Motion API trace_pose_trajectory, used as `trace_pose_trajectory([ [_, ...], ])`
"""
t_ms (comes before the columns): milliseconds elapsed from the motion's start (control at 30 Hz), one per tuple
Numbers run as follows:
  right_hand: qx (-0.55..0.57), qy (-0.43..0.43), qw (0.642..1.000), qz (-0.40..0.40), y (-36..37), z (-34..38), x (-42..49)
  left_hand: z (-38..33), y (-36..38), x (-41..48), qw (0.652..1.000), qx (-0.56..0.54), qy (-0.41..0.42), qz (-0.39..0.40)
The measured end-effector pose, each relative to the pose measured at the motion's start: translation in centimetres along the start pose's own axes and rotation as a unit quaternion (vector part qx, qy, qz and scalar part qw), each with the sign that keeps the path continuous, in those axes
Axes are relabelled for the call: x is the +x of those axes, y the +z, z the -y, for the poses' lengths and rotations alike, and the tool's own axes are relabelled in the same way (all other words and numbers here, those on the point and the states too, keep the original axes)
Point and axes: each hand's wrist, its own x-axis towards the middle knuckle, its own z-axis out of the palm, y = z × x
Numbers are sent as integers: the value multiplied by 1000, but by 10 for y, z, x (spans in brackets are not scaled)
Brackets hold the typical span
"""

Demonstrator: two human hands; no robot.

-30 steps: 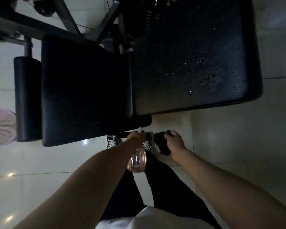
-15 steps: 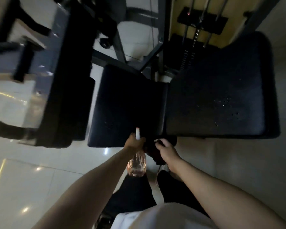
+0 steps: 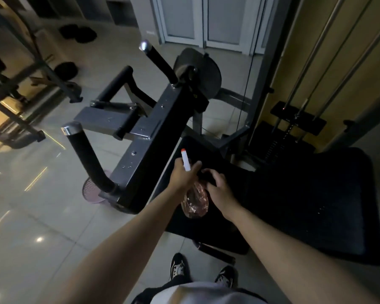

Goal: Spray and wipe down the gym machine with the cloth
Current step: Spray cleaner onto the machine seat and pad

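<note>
My left hand [image 3: 184, 174] grips a clear pinkish spray bottle [image 3: 195, 202] by its neck, the white nozzle with an orange tip pointing up and away. Right beside it my right hand [image 3: 220, 189] holds a dark cloth [image 3: 204, 178], hard to make out against the black pad. Both hands hover over the narrow black pad [image 3: 219, 163] of the gym machine. A wider black seat pad [image 3: 320, 202] lies to the right. The machine's black steel arm [image 3: 154, 137] with two padded handles [image 3: 83, 159] rises at the left.
A weight stack with guide rods [image 3: 298, 119] stands behind the seat against a yellow wall. A pink basket [image 3: 92, 191] sits on the tiled floor under the arm. Weight plates [image 3: 66, 70] and another frame [image 3: 20, 88] lie far left. My shoes [image 3: 178, 266] are below.
The view has tilted up, bringing the machine's arm, handles and weight stack into sight. Both hands have risen from the pad's front edge to above the narrow pad, still holding bottle and cloth.
</note>
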Motion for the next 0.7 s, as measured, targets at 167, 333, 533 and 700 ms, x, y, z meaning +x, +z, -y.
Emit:
trace_pose_trajectory([
  [167,-81,-71,993,37,9,48,28,-50,-28,10,997,30,73,-27],
  [333,-116,-129,985,2,23,93,47,-113,-62,24,974,172,126,-72],
  [533,-24,-87,994,-54,63,133,66,-153,-109,34,974,51,199,-93],
  [700,-54,-59,994,-72,91,161,89,-160,-123,53,965,-35,205,-159],
])
